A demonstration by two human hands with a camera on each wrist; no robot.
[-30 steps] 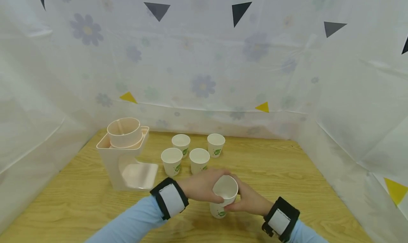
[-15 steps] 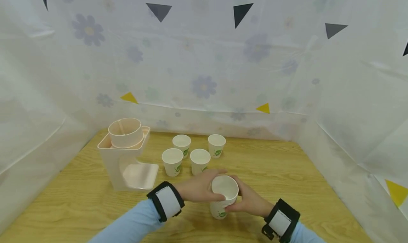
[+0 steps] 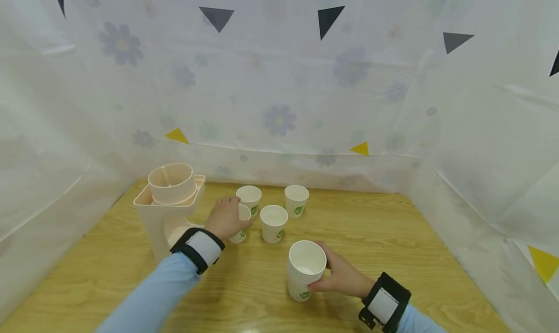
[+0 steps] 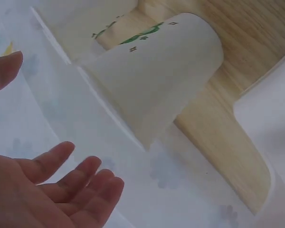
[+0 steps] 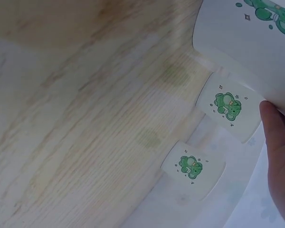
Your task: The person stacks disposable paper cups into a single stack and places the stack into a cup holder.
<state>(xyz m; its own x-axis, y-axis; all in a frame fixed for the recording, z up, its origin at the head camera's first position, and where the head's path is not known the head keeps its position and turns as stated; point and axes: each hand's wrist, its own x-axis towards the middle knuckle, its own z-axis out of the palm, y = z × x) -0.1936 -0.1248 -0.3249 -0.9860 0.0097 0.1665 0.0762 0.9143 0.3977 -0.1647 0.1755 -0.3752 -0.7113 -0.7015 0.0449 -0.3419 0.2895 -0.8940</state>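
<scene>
My right hand (image 3: 342, 275) grips a stack of white paper cups (image 3: 301, 279) from its right side, thumb on the near face. The stack stands upright on the wooden table, and its lowest cup bears a green print, seen close in the right wrist view. Farther left, my left hand (image 3: 224, 218) reaches over the near-left single paper cup (image 3: 238, 235) and covers part of it. In the left wrist view the thumb and fingers are spread, with a gap between them and that cup's rim (image 4: 116, 114).
Other single cups stand upright: one near the middle (image 3: 273, 226), one behind it (image 3: 297, 202) and one at back left (image 3: 249, 195). A cream plastic machine with a round top container (image 3: 172, 190) stands left. White sheeting (image 3: 279, 80) encloses the table (image 3: 371, 241).
My left hand has let go of the cup stack and moved left and away from me to the near-left single cup. My right hand stays on the stack.
</scene>
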